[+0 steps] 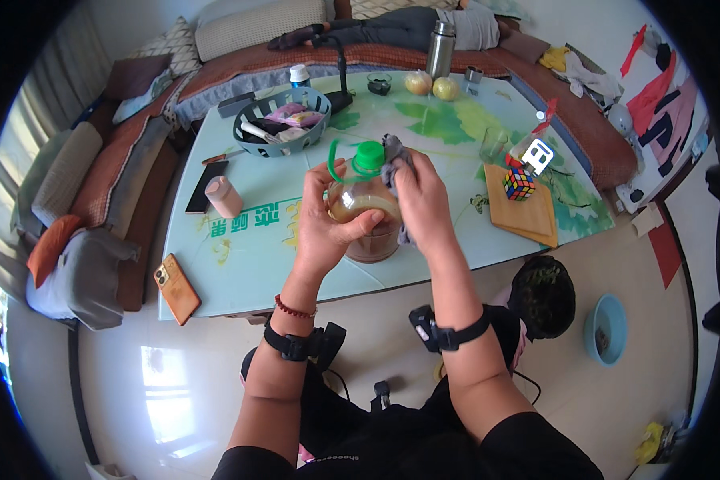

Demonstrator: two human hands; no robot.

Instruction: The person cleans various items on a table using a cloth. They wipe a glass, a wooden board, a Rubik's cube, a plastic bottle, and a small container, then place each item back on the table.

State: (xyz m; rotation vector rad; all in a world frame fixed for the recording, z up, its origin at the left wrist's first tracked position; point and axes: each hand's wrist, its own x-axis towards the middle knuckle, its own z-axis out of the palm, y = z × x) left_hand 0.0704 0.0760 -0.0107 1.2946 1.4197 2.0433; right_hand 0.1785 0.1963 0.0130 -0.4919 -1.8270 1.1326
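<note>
A clear plastic jug with a green screw cap and a green carrying handle stands near the front edge of the table, brownish contents showing inside. My left hand is wrapped around the jug's left side, its thumb across the front. In my right hand is a crumpled grey cloth, pressed against the jug's upper right side beside the cap. Part of the cloth hangs down below the palm along the jug.
On the glass-topped table are an orange phone, a pink bottle, a blue basket, onions, a steel flask and a puzzle cube on wooden boards. A person lies on the sofa behind.
</note>
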